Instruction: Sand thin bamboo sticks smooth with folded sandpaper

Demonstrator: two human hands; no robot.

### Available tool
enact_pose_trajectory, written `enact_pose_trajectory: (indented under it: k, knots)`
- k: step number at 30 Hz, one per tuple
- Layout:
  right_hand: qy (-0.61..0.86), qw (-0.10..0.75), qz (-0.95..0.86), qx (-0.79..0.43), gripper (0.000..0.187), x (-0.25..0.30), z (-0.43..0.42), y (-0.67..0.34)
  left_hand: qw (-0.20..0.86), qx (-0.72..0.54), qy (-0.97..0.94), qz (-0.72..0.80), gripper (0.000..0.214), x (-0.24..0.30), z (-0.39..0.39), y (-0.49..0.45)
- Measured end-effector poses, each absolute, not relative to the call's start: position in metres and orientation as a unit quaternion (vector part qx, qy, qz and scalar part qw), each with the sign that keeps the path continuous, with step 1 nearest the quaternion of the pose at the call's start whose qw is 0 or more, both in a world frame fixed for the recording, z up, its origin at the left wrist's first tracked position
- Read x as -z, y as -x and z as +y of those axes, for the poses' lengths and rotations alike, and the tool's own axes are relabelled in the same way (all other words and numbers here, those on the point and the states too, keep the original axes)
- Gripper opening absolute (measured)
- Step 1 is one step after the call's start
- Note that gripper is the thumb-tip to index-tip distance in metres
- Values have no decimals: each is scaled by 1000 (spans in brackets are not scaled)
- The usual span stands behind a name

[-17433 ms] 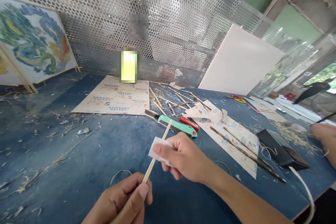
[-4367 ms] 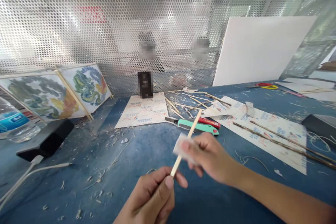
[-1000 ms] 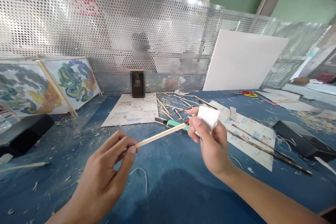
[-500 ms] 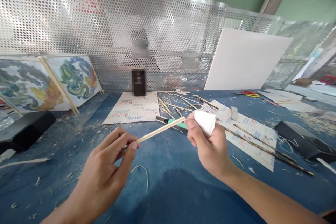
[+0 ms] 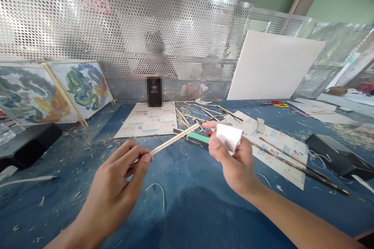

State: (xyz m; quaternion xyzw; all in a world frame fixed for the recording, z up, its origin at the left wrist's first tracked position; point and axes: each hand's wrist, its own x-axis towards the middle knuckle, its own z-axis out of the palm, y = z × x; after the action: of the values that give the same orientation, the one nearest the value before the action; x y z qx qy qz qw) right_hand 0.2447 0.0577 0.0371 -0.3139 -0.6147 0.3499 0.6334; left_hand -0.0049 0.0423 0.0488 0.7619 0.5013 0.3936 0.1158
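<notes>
While the left hand [image 5: 115,188] pinches the near end of a thin pale stick [image 5: 173,142] between thumb and fingertips, its grip closed on that end, the stick is held clear above the blue worktop [image 5: 187,214]. Its long axis runs from that hand up and to the right, away from the person, toward the right hand [image 5: 235,161]. Right grip: closed on a small folded white pad [image 5: 228,137], pinched between thumb and fingers just right of the stick's far tip. The forefinger reaches to that tip; whether it touches cannot be told. The left hand alone carries the stick, and the pad sits at its free end. Under the stick's far end: teal-handled knife [image 5: 197,138], flat on the worktop. Behind the stick: printed sheet [image 5: 147,121], loose pale slivers [image 5: 193,116], perforated metal screen [image 5: 87,27]. Right of the stick: second printed sheet [image 5: 280,144] bearing long dark rods [image 5: 295,166], black box [image 5: 333,156], white board [image 5: 274,66] leaning on the screen, scissors [image 5: 276,104]. Left of the stick: painted panels [image 5: 83,85], another dark box [image 5: 29,146]. Nearer the person than the stick: curled shaving [image 5: 156,188].
</notes>
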Motion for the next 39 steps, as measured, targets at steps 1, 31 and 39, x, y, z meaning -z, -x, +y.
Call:
enact_pose_trajectory:
  k: [1,31,39]
  knots:
    - [310,631,-617,-354,26,-38,57,-244,109,-398,-761,501,21,-49,41,3]
    - [347,571,-660,-343,33,-42,57,-242,3,-389,-775,497,7,-43,45,8]
    - [351,592,-654,-313,33,-43,56,-243,42,-387,-739,549,11,-45,46,8]
